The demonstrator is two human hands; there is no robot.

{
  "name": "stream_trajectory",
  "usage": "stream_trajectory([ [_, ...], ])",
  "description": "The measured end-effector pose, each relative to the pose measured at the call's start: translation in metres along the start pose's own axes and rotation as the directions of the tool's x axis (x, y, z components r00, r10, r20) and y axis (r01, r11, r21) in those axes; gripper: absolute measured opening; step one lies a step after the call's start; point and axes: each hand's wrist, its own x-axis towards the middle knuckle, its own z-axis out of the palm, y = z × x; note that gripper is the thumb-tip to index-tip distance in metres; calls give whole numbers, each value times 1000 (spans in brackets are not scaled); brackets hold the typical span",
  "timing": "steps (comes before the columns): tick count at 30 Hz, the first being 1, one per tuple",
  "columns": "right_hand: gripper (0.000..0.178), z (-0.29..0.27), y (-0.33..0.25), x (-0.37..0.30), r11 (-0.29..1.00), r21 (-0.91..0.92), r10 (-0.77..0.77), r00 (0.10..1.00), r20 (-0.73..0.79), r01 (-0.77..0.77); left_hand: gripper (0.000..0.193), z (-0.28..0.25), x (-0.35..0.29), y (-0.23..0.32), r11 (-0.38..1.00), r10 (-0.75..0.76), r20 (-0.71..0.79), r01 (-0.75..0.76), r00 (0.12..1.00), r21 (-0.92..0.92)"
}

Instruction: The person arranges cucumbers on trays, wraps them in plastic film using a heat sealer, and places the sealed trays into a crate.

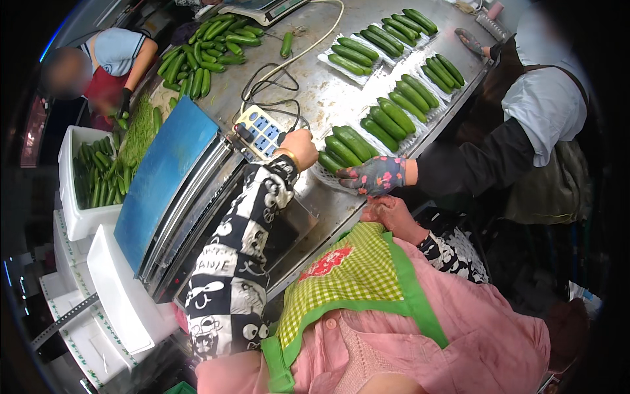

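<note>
My left hand [300,150], with a gold bracelet at its wrist, is at the edge of a cream power strip [259,131] with blue sockets. Its fingers are curled beside a black plug and cord; what they hold is hidden. At the steel table's front edge, close to my apron, my right hand [395,218] has its fingers bent in, and I cannot see what is in them. Just beyond it, a co-worker's flowered glove [375,176] touches the nearest tray of cucumbers [348,147].
White-wrapped trays of cucumbers [410,98] stand in two rows on the steel table [308,39]. Loose cucumbers [210,49] are heaped at the far left. A wrapping machine with a blue panel [167,184] stands left of my arm, beside a white crate [98,217]. Two other people are nearby.
</note>
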Motion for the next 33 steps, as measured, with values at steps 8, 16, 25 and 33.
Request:
stream_trajectory([
  [8,21,6,-1,1,986,140,-83,996,-39,88,27,8,-32,18,721,614,-19,-551,789,419],
  [16,19,24,-8,-4,747,-615,-453,870,-195,252,22,6,-18,1,962,274,-50,-273,960,29],
  [25,25,105,-60,38,-395,-907,-672,629,392,144,15,3,6,-4,987,-53,76,64,996,-148],
  [33,9,96,-36,87,-527,-844,-532,814,234,-102,12,-15,-9,-6,940,-111,60,124,992,-319],
])
